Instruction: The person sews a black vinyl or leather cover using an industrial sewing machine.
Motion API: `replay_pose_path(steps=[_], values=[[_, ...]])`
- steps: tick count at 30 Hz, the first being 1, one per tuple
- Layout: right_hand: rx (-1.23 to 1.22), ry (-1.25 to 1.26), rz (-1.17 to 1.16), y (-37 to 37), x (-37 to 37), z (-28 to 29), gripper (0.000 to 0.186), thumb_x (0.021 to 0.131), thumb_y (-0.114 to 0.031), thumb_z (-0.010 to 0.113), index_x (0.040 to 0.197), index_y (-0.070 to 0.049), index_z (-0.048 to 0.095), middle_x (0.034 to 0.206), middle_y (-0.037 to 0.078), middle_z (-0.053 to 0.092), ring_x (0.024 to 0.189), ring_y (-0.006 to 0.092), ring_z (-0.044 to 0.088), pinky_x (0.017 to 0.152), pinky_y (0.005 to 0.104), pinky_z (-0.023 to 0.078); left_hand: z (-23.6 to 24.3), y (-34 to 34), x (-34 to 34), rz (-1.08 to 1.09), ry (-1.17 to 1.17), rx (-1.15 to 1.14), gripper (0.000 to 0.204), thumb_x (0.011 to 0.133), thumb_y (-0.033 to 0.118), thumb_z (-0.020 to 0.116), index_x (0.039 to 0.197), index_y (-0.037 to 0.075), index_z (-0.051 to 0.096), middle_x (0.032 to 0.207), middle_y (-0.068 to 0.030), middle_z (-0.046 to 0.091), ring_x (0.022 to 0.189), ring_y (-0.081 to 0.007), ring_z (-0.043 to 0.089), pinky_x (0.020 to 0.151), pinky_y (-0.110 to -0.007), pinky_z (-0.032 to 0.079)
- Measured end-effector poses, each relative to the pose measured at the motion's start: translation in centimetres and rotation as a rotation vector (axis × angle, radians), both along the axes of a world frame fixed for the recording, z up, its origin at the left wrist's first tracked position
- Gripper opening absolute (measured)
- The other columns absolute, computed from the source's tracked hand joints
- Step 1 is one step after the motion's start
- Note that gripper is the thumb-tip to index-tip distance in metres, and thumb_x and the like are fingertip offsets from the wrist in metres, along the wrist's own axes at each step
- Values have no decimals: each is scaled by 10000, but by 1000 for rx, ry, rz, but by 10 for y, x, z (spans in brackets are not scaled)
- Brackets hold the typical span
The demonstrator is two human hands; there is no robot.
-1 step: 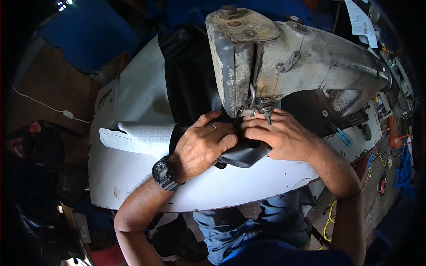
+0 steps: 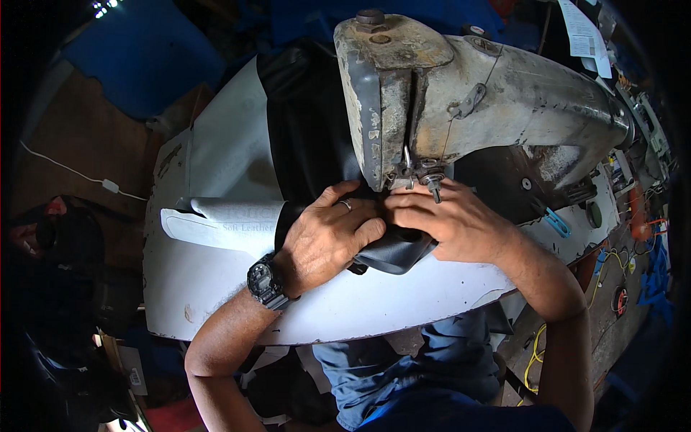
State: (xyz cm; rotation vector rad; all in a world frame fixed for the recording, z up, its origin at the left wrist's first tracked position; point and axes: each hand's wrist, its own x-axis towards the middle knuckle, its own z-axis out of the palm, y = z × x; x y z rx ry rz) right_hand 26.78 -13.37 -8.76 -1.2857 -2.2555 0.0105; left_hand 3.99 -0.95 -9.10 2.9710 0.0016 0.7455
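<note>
Near the middle of the frame, a black sheet of material (image 2: pixel 306 137) lies under the head of a worn grey sewing machine (image 2: pixel 504 101). The sheet runs from the upper middle down to the hands, and a smooth black fold of it bulges out just below them.

The left hand (image 2: pixel 325 243) rests on the sheet, palm down, fingers close together and thumb bent toward the right. The right hand (image 2: pixel 450 222) comes in from the other side, its fingers bent over the sheet close under the machine's head. The two hands nearly meet there. Most fingertips are hidden, so I cannot tell whether either hand grips the sheet or only presses on it. The left hand wears a ring (image 2: pixel 347 204), and a black watch (image 2: pixel 267 282) sits on that wrist.

Left of the left hand, a pale roll (image 2: pixel 230 225) meets the sheet's dark edge. All this lies on a white surface (image 2: pixel 389 317) with chipped edges. Right of centre on the surface are a small round metal disc (image 2: pixel 527 184) and a light-blue tool (image 2: pixel 556 222). A yellow cord (image 2: pixel 534 358) loops at lower right, and a white cord (image 2: pixel 68 165) crosses the left side. Blue trousers (image 2: pixel 410 363) show at the bottom.
</note>
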Motion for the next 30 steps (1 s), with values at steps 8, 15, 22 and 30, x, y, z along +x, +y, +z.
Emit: replay_pose_path(steps=[8, 15, 22, 30], values=[[-111, -48, 44, -3, 10, -5, 339, 757, 50, 753, 1084, -40, 752, 1182, 108, 773, 1301, 272, 635, 1137, 453, 460, 13, -3, -8, -31, 91, 55, 181, 910, 92, 687, 1089, 69, 692, 1090, -110, 766, 1099, -229, 749, 1174, -443, 503], [-85, -74, 84, -6, 11, -2, 333, 759, 12, 778, 1088, -40, 765, 1174, 105, 777, 1295, 259, 643, 1157, 450, 449, 13, -1, -14, -67, 147, 84, 242, 926, 113, 667, 1154, 37, 698, 1208, -137, 767, 1167, -251, 736, 1154, -417, 520], [-79, -70, 69, -6, 13, -7, 316, 772, 22, 778, 1081, -40, 761, 1213, 115, 776, 1310, 264, 638, 1201, 456, 429, 16, -12, -12, -11, 176, 75, 236, 886, 112, 711, 1110, 36, 702, 1246, -170, 770, 1176, -264, 752, 1093, -430, 548], [-52, -52, 61, -2, 16, -8, 305, 764, 34, 773, 1059, -38, 758, 1223, 118, 772, 1295, 270, 639, 1209, 465, 424, 12, -24, -11, 109, 174, 177, 254, 876, 96, 700, 1120, 24, 697, 1277, -159, 760, 1202, -268, 740, 1041, -406, 570]])
